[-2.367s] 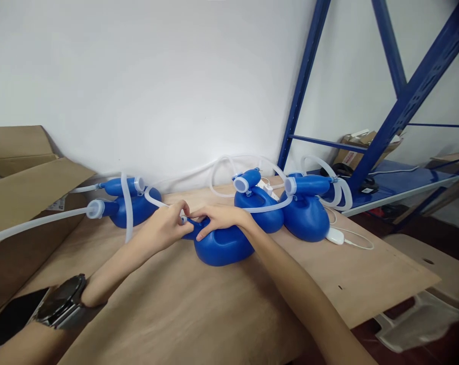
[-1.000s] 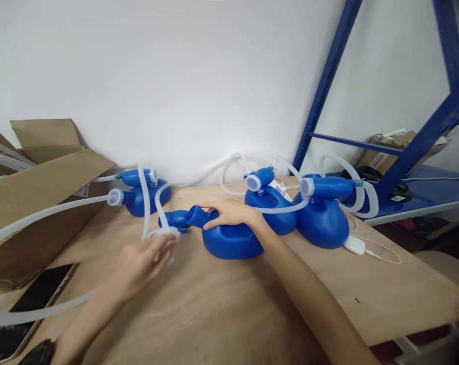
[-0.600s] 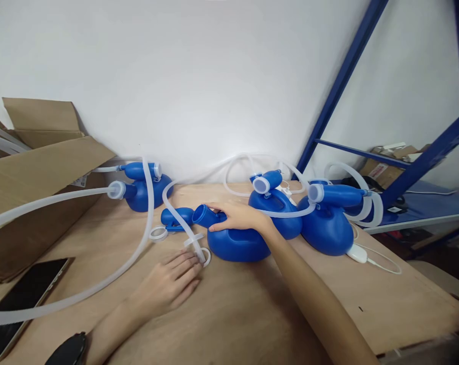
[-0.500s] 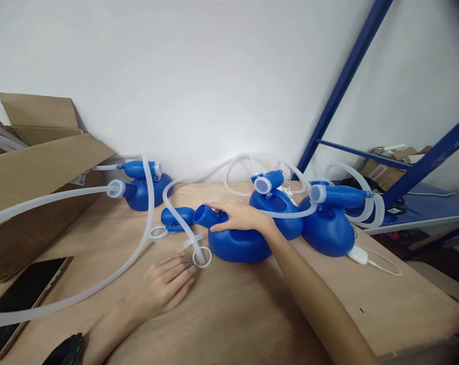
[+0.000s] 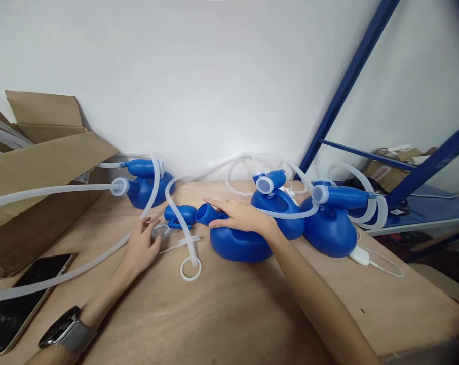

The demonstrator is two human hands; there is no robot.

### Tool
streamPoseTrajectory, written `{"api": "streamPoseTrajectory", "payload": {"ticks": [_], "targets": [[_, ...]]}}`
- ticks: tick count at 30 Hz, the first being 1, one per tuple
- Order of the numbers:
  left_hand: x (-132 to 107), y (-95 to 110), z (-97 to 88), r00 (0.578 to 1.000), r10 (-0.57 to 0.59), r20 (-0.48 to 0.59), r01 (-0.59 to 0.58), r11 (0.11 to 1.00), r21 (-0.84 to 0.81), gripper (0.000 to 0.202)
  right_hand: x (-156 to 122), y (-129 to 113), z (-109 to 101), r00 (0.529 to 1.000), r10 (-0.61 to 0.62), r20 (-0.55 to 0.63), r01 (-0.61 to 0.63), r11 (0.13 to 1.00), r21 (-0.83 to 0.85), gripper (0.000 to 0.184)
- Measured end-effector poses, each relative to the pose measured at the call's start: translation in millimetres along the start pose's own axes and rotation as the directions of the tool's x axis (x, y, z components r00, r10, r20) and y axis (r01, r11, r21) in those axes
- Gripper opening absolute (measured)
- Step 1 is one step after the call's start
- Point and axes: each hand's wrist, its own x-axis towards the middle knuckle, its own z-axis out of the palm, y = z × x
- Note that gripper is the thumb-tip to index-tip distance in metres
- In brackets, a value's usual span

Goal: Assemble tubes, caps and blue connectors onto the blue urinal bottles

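My right hand [image 5: 240, 215] is wrapped over the top of a blue plastic urinal bottle [image 5: 240, 247], near its uncapped neck, which points left. To the left, my left hand [image 5: 140, 246] is at a round white cap [image 5: 161, 231], thumb and fingers apart at its edge; a firm grip does not show. Beside the cap lies a small blue urinal funnel [image 5: 181, 215]. A translucent hose [image 5: 180, 218] crosses in front of it, ending near a white ring [image 5: 190, 269] on the table.
More blue bottles with hoses stand at the back left [image 5: 148, 190] and right [image 5: 330, 230]. An open cardboard box [image 5: 47, 162] and a phone [image 5: 28, 299] are at the left. A white cabled device [image 5: 359, 255] lies right, near a blue metal shelf [image 5: 351, 81].
My left hand has moved forward and left from beside the ring to the white cap. The hose end and ring have shifted slightly left and nearer. My right hand stays on the bottle.
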Motion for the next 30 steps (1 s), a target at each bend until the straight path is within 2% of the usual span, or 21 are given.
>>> {"api": "streamPoseTrajectory", "payload": {"ticks": [2, 5, 9, 12, 14, 16, 19, 21, 26, 30], "targets": [[1.1, -4.7, 2.5, 0.998, 0.032, 0.05, -0.031, 0.999, -0.02, 0.036, 2.1, -8.2, 5.5, 0.995, -0.033, -0.094, 0.018, 0.988, -0.152, 0.075], [2.6, -4.7, 2.0, 0.993, 0.061, 0.1, -0.055, 0.996, -0.067, 0.027, 7.7, -28.0, 18.0, 0.959, -0.131, -0.25, 0.046, 0.947, -0.319, 0.063], [5.2, 2.6, -5.5, 0.992, 0.007, 0.128, 0.009, 0.992, -0.124, 0.025, 25.9, -63.7, 36.8, 0.94, -0.175, -0.293, 0.035, 0.903, -0.428, 0.038], [7.2, 8.5, -12.0, 0.988, -0.078, 0.135, 0.098, 0.984, -0.146, 0.024, 53.4, -90.0, 50.3, 0.958, -0.082, -0.273, -0.072, 0.857, -0.511, 0.037], [8.5, 11.9, -15.5, 0.982, -0.13, 0.137, 0.151, 0.975, -0.163, 0.021, 76.9, -104.5, 58.9, 0.976, 0.061, -0.21, -0.167, 0.827, -0.537, 0.032], [10.0, 15.4, -18.2, 0.976, -0.168, 0.142, 0.193, 0.963, -0.189, 0.017, 100.3, -114.6, 67.6, 0.982, 0.121, -0.148, -0.18, 0.84, -0.512, 0.032], [12.8, 20.7, -21.2, 0.962, -0.221, 0.162, 0.257, 0.934, -0.25, 0.021, 125.7, -118.3, 81.0, 0.981, 0.162, -0.11, -0.194, 0.874, -0.446, 0.031], [15.0, 23.6, -22.9, 0.946, -0.268, 0.182, 0.314, 0.897, -0.312, 0.031, 133.0, -113.5, 89.3, 0.967, 0.228, -0.11, -0.253, 0.864, -0.435, 0.031], [18.8, 26.8, -25.9, 0.887, -0.416, 0.199, 0.457, 0.735, -0.501, 0.044, 130.9, -94.3, 101.2, 0.929, 0.336, -0.153, -0.369, 0.829, -0.42, 0.058], [19.2, 28.9, -26.0, 0.855, -0.492, 0.161, 0.475, 0.622, -0.623, 0.048, 126.8, -89.3, 102.0, 0.929, 0.327, -0.172, -0.37, 0.831, -0.415, 0.038]]}}
